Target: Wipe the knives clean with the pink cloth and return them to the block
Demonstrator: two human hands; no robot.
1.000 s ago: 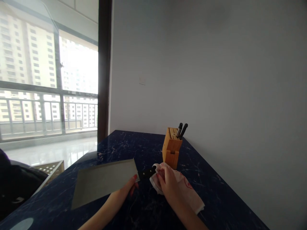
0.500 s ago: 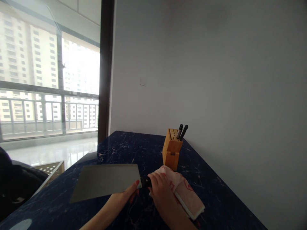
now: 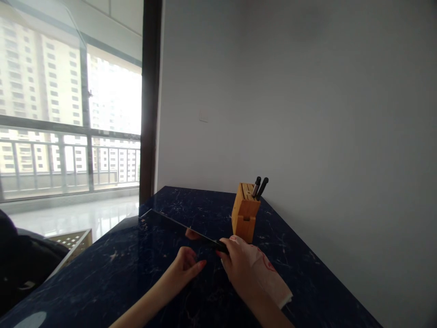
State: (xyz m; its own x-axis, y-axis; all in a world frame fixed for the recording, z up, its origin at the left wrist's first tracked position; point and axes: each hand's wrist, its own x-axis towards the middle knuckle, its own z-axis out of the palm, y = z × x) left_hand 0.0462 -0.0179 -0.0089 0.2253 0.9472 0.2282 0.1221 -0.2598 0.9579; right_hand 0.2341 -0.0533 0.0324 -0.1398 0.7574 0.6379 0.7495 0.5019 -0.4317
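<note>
My right hand [image 3: 235, 262] is wrapped around the black handle of a cleaver [image 3: 179, 226]. Its wide blade reaches up and left over the dark table, turned nearly edge-on, and mirrors the dark surface and a bit of my left hand. Apart from the blade, my left hand [image 3: 186, 264] hovers just below it, fingers loosely curled and thumb stretched out, with nothing in it. A folded white cloth with red markings [image 3: 269, 273] lies beside and partly behind my right hand. Beyond the cloth stands a wooden knife block [image 3: 244, 214] with two black-handled tools [image 3: 260, 187] in its slots.
The dark blue marbled table [image 3: 324, 291] runs back to a grey wall [image 3: 324, 114]. At the left are a window [image 3: 68, 91] with railings outside, a black object [image 3: 20, 259] and a perforated light panel [image 3: 73, 241] beside the table edge.
My left hand has let go of the blade near the handle. The cleaver has rotated from showing its flat grey side to nearly edge-on, its far end swinging away from me.
</note>
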